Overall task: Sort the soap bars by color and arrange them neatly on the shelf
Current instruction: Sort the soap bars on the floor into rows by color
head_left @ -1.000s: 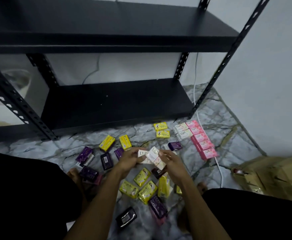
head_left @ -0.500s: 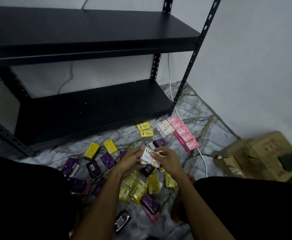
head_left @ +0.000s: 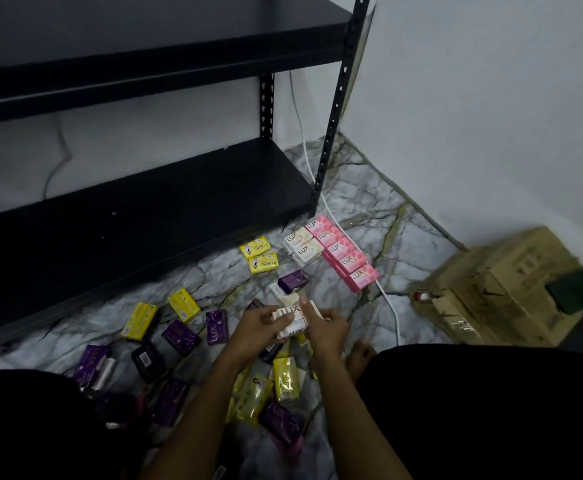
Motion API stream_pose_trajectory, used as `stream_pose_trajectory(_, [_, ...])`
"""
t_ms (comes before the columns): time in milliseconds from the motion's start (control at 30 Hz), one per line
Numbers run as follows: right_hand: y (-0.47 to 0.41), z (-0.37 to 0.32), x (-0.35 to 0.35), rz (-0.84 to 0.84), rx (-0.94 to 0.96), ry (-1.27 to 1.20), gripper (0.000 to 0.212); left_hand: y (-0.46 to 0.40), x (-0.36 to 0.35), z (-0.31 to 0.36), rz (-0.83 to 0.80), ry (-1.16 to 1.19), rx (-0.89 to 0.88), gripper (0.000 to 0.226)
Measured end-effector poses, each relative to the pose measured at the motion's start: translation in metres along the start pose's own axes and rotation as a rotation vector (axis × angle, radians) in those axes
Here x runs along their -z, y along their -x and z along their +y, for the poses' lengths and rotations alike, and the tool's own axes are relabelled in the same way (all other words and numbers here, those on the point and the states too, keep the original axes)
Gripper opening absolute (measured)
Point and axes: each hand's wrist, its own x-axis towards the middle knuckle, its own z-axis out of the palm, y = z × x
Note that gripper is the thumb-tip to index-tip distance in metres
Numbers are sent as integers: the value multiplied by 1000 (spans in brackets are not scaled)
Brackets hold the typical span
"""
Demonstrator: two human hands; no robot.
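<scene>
Head view, looking down: my left hand [head_left: 260,325] and my right hand [head_left: 328,329] both grip a small stack of white soap bars [head_left: 292,322] between them, fingers curled and clamped on the packs, just above the marble floor [head_left: 362,209]; a row of pink soap bars [head_left: 347,259] lies by the shelf's front right post, white bars [head_left: 300,247] touching its left side, two yellow bars [head_left: 260,255] just beside those; purple bars [head_left: 179,336] and more yellow ones [head_left: 141,321] lie scattered around my wrists; the black shelf [head_left: 179,202] stands behind them; a cardboard box [head_left: 501,289] sits to my right, by the wall.
</scene>
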Motion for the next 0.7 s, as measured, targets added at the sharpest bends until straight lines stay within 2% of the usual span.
stream_pose_trajectory(67, [-9, 6, -5, 0, -44, -79, 42, -10, -4, -3, 48, -13, -5, 25])
stream_pose_trajectory(167, [-19, 16, -11, -70, -215, -291, 29, -29, -10, -4, 84, -53, -19, 25])
stream_pose_trajectory(267, [-35, 19, -16, -84, -314, -427, 29, -54, -16, -4, 80, -122, -30, 27])
stream_pose_trajectory(433, [-103, 9, -19, 21, -367, -412, 38, -118, -12, 5, 7, -415, -60, 48])
stream_pose_trajectory(533, [-149, 7, -22, 24, -346, -409, 30, -167, -6, 19, 67, -518, -85, 36])
stream_pose_trajectory(700, [-201, 13, -57, 64, -353, -429, 21, -250, -8, 36, 151, -751, -167, 46])
